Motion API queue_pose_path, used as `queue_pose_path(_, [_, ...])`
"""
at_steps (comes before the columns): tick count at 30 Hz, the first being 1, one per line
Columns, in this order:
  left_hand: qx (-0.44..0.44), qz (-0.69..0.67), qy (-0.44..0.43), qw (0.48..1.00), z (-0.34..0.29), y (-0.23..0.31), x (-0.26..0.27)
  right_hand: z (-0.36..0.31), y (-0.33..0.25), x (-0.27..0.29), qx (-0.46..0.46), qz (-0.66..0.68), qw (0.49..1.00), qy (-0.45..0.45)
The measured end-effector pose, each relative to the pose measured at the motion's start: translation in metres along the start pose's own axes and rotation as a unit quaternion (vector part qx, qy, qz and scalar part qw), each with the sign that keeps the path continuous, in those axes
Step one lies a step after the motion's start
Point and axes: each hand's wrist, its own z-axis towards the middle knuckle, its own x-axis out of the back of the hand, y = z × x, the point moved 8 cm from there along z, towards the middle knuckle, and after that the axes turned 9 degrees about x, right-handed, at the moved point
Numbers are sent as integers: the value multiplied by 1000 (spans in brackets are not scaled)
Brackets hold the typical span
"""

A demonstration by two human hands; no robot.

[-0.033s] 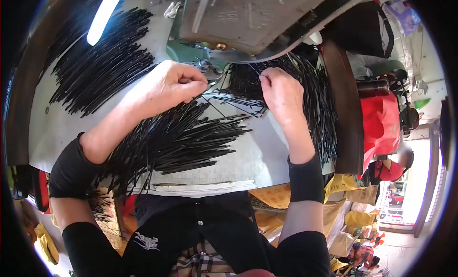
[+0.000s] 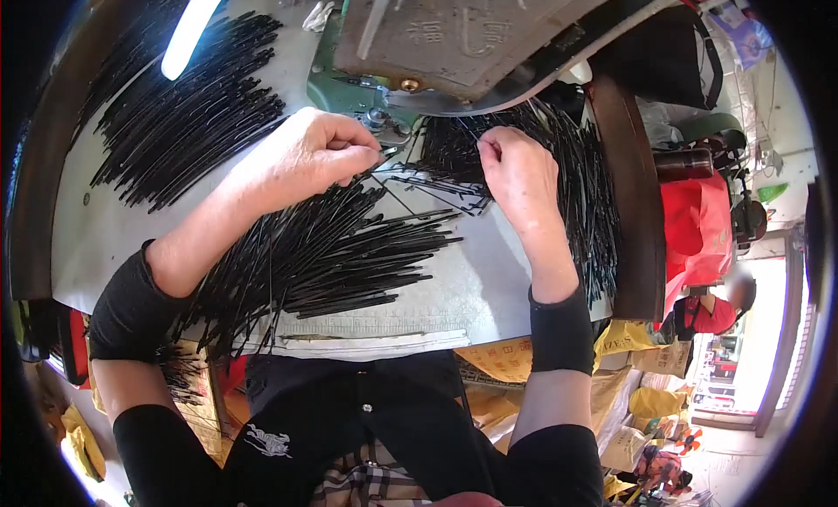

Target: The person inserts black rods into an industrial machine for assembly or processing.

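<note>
My left hand (image 2: 327,158) is closed in a pinch beside the metal foot of a green sewing-type machine (image 2: 377,119). A small shiny tip pokes out at its fingertips; what it holds is too small to make out. My right hand (image 2: 522,171) is closed too, thumb against curled fingers, at the end of a thin black strip that runs from the tangle beside the machine. Between the hands, several loose black strips cross on the white tabletop (image 2: 454,284). A thick pile of black strips (image 2: 332,254) lies under and in front of my left wrist.
Another large heap of black strips (image 2: 183,114) covers the far left. More strips (image 2: 576,184) spread along the right side. The machine's heavy head overhangs the far middle. A raised dark wooden edge (image 2: 633,193) borders the right, with a red bag (image 2: 698,223) beyond. Someone in red stands farther off.
The machine's head appears slightly lower and farther right in the view. My right hand has shifted a touch to the right; my left hand stays pinched in almost the same place.
</note>
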Motion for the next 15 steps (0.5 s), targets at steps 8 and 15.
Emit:
queue_pose_path(8, [37,-100,-31,994,5,-12,1,-17,17,0,-115,133,982,-67])
queue_pose_path(15, [39,-147,-47,987,5,-15,-2,-26,16,14,-83,153,985,-13])
